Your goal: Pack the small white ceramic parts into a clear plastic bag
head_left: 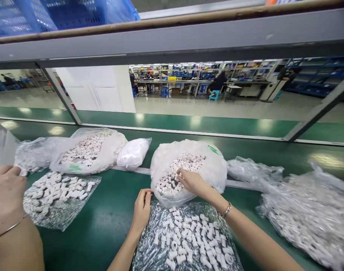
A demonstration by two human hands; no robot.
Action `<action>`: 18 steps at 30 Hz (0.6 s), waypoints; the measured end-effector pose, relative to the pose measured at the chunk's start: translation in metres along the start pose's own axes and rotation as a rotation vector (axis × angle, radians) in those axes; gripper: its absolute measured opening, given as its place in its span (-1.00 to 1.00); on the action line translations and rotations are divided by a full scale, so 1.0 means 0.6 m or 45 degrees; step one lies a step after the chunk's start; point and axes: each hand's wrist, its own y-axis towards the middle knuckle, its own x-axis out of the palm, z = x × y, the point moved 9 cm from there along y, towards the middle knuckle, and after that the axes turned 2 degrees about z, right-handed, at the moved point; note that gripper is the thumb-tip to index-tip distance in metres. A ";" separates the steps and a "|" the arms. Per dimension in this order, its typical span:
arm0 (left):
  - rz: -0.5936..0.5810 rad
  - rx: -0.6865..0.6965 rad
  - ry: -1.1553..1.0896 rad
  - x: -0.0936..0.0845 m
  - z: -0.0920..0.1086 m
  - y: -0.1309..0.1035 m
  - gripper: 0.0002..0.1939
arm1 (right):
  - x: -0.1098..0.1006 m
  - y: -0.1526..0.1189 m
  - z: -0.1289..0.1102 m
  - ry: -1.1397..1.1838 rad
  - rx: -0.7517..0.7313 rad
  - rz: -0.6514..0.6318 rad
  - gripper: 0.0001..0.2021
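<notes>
**Hands at the bag of white parts**

The right hand (192,181) reached into an open plastic bag (217,169) heaped with small white cylindrical parts (186,163), its fingers curled down among them in a loose grip; whether it pinched any single part could not be told. The left hand (142,209) sat at the bag's near edge, fingers bent and pinching the plastic rim. The bag stood on the green tabletop (110,210), about mid-frame. Just in front of it, nearer the person, lay a flat clear sheet (157,259) strewn with more white parts (194,237).

At the far left, another person's hand (5,195) with a thin wrist bangle held a clear bag (5,146) upright. Near it lay a second spread of parts (59,188) on plastic, and behind that another filled bag (90,150) and a small white bag (133,152). At the right, crumpled clear bags (310,214) of parts rested on the tabletop.
</notes>
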 end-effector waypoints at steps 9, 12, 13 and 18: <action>-0.028 -0.179 0.072 -0.010 -0.030 -0.004 -0.46 | -0.007 -0.193 -0.051 0.240 -0.084 -0.042 -0.90; -0.030 -0.297 0.104 -0.022 -0.050 -0.005 -0.33 | 0.019 -0.229 -0.074 0.143 -0.184 -0.026 -0.91; -0.022 -0.329 0.118 -0.028 -0.057 -0.005 -0.30 | 0.025 -0.235 -0.079 0.080 -0.212 -0.001 -0.91; 0.102 -0.346 0.216 -0.071 -0.073 -0.002 -0.38 | 0.042 -0.245 -0.095 -0.212 -0.340 0.075 -0.84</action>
